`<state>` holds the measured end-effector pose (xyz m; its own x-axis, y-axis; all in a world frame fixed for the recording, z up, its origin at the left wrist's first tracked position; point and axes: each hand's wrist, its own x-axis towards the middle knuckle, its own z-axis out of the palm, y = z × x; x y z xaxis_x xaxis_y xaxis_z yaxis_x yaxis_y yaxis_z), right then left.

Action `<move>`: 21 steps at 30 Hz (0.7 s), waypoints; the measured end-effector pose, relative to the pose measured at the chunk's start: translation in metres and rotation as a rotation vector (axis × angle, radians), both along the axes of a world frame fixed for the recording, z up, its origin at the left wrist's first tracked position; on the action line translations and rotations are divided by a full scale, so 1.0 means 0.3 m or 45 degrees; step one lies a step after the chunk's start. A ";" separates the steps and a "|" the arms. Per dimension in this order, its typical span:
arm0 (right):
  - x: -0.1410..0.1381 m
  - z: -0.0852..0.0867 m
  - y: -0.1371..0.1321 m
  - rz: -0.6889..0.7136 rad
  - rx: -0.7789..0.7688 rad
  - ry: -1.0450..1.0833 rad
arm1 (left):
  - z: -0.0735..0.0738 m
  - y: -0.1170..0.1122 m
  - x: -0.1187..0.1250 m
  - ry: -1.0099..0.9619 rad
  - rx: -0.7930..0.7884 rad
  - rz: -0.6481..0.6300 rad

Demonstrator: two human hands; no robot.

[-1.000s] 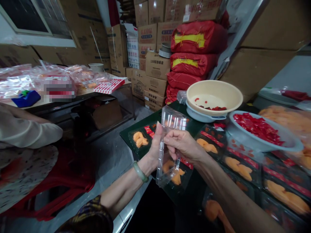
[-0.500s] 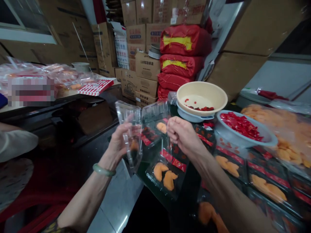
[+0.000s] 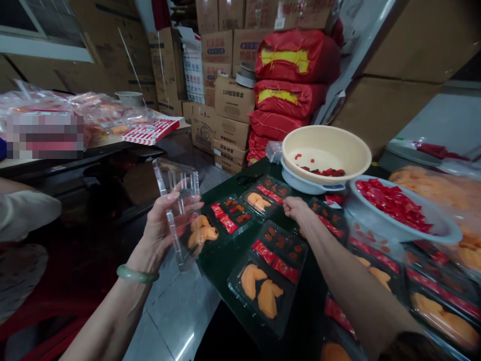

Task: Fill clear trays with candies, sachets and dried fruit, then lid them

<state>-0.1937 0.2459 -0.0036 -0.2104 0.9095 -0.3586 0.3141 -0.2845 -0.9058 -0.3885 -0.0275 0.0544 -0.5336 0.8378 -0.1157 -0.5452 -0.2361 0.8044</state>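
My left hand [image 3: 161,220] is closed around clear plastic lids [image 3: 184,190], held upright left of the dark green table [image 3: 221,271]. Through the plastic, the orange fortune cookies of a tray on the table's edge show. My right hand [image 3: 296,206], fingers curled in, rests at the right corner of the far tray [image 3: 265,194]; whatever the fingertips hold is hidden. That tray has fortune cookies, red packets and dried fruit pieces in its compartments. Nearer me lies another filled tray [image 3: 265,273] with two fortune cookies [image 3: 269,298] and two red packets [image 3: 276,260].
Behind my right hand, a cream basin [image 3: 326,143] with some red pieces sits on a light blue one. Beside it stands a blue basin [image 3: 409,230] of red packets. More filled trays [image 3: 443,301] line the right. A co-worker's sleeve [image 3: 28,215] shows at left.
The clear lid that hung between my hands no longer shows there. My right hand has moved right and down to the far tray's corner; my left hand has drawn left with the lids.
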 end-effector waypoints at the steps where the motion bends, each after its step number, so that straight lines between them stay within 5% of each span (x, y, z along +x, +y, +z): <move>1: 0.004 -0.004 0.001 -0.044 0.023 -0.076 | 0.003 0.001 0.001 0.003 0.000 -0.006; 8: -0.023 0.006 -0.084 -0.196 0.567 -0.451 | 0.028 -0.021 -0.006 0.038 0.017 0.036; 13: -0.193 0.008 -0.167 0.544 1.416 -0.836 | 0.026 -0.038 -0.018 0.098 0.026 0.024; 17: -0.277 -0.026 -0.113 0.875 1.315 -0.995 | 0.018 -0.059 -0.037 0.113 -0.007 0.024; 21: -0.195 -0.063 -0.072 0.865 1.205 -0.957 | 0.012 -0.074 -0.051 0.125 -0.031 0.018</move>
